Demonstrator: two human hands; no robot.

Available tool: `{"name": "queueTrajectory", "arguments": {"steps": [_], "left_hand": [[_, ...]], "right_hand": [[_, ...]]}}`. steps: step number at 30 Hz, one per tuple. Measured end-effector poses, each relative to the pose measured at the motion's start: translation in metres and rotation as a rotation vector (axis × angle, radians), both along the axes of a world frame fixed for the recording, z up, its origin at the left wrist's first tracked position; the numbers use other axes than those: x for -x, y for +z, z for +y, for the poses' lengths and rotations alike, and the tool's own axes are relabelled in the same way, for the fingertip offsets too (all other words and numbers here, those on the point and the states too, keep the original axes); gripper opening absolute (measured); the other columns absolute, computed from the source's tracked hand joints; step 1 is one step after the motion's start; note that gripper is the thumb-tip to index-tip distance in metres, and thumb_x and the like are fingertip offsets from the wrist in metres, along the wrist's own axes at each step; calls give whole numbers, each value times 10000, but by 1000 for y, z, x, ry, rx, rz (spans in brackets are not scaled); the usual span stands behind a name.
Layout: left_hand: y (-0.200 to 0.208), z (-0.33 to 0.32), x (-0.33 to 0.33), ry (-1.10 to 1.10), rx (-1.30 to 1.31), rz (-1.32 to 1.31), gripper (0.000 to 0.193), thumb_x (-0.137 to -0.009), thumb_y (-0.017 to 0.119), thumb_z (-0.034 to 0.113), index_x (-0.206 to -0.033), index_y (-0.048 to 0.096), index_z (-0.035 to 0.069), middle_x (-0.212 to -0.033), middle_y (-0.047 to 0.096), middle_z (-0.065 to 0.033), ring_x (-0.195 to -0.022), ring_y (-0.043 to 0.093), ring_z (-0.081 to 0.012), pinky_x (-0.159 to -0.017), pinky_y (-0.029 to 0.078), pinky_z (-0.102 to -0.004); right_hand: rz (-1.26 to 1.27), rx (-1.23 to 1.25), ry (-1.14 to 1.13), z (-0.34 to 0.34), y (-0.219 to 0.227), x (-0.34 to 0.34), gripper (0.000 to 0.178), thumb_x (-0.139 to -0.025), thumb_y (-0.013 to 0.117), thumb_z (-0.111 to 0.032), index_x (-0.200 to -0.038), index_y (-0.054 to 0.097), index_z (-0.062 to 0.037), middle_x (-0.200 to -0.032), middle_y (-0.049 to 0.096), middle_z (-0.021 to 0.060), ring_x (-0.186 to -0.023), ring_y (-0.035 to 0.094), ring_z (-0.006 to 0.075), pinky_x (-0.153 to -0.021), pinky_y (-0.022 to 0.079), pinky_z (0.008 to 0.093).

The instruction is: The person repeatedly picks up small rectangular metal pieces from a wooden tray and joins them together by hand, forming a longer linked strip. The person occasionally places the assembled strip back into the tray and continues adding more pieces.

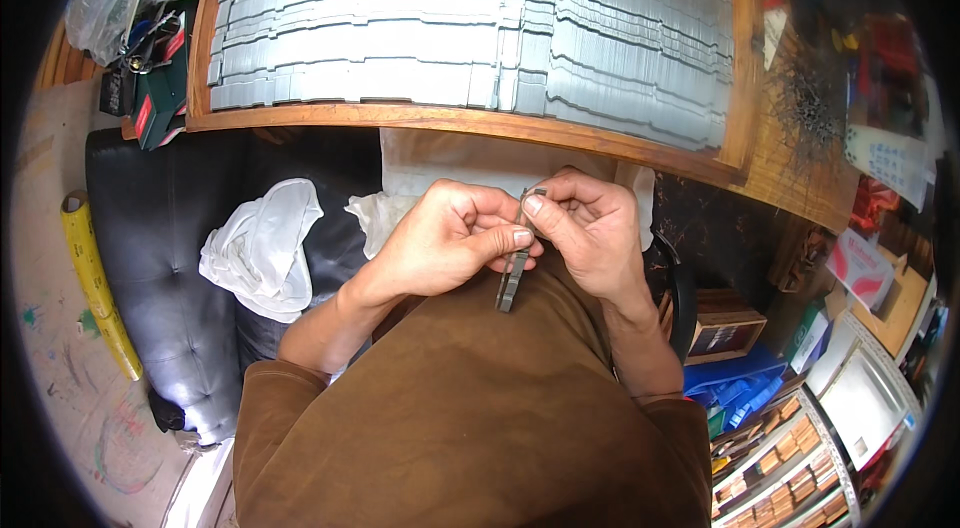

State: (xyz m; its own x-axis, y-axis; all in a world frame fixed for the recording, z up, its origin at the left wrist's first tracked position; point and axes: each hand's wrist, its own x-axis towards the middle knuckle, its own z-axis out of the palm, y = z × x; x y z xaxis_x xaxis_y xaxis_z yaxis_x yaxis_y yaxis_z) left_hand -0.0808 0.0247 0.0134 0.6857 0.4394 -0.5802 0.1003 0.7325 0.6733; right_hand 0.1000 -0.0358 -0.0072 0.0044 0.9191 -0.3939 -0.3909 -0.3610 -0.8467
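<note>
In front of my chest, a narrow stack of thin grey metal strips (pixel 510 288) hangs down between my two hands. My left hand (pixel 430 238) pinches it between thumb and fingers from the left. From the right, my right hand (pixel 595 228) is closed with thumb and forefinger on its upper end. The fingers partly hide the upper part of the stack. Beyond my hands stands a wooden-framed tray (pixel 400 115) filled with rows of similar thin, silvery metal pieces (pixel 420 23).
A black padded seat (pixel 165 258) bearing a crumpled white cloth (pixel 265 248) is at left, near a yellow roll (pixel 98 283). Small dark pieces (pixel 810 113) lie scattered on the wooden tabletop (pixel 800 183) at right. Boxes and a rack of wooden blocks (pixel 790 458) crowd the right side.
</note>
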Motion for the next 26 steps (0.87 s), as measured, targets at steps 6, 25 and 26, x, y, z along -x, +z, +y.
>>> {"name": "queueTrajectory", "arguments": {"steps": [6, 25, 26], "left_hand": [[3, 0, -3, 11, 13, 15, 154, -982, 610, 66, -1077, 672, -38, -934, 730, -98, -823, 697, -122, -674, 537, -229], [-3, -1, -5, -9, -8, -15, 171, -966, 622, 47, -1080, 677, -67, -960, 731, -131, -848, 709, -157, -725, 577, -252], [-3, -1, -5, -10, -8, -15, 171, -966, 622, 47, -1080, 677, -67, -960, 731, -131, -848, 709, -157, -725, 577, -252]], "right_hand": [[-3, -6, -41, -1, 1, 1, 66, -930, 643, 2, -927, 663, 64, -792, 681, 79, -640, 620, 77, -553, 498, 202], [-30, 5, -41, -5, -2, -2, 81, -926, 662, -14, -927, 673, 66, -793, 688, 87, -637, 631, 83, -543, 507, 205], [-25, 4, -46, -5, -3, -2, 84, -925, 664, -19, -930, 676, 64, -794, 689, 84, -635, 631, 84, -543, 508, 206]]}}
